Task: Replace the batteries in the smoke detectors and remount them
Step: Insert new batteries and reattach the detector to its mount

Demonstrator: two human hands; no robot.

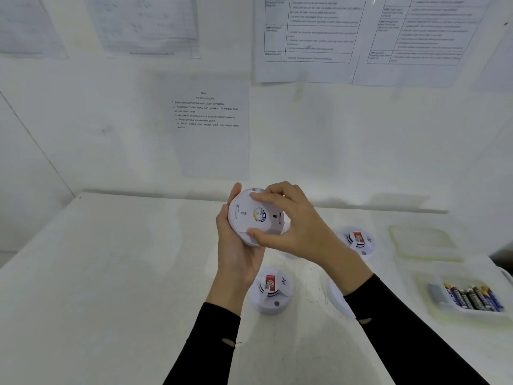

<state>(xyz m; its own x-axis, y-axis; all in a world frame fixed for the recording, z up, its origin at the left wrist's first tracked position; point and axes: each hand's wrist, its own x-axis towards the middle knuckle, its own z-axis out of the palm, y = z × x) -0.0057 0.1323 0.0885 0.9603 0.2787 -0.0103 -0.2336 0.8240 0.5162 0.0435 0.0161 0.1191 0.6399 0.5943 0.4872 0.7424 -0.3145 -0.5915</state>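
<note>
I hold a round white smoke detector [249, 218] above the table, its back plate facing me. My left hand [236, 245] cups it from below and behind. My right hand [294, 226] grips its back plate, fingers across the top edge and thumb at the lower rim. Two more white detectors with red labels sit on the table: one [270, 291] just below my hands, another [358, 241] to the right. A white round part [337, 297] lies partly hidden behind my right sleeve.
A clear tray [433, 307] at the right holds several AA batteries [472, 297]. Behind it lies a clear container lid [424, 243]. The white table [125, 273] meets a white wall with printed instruction sheets [211, 126].
</note>
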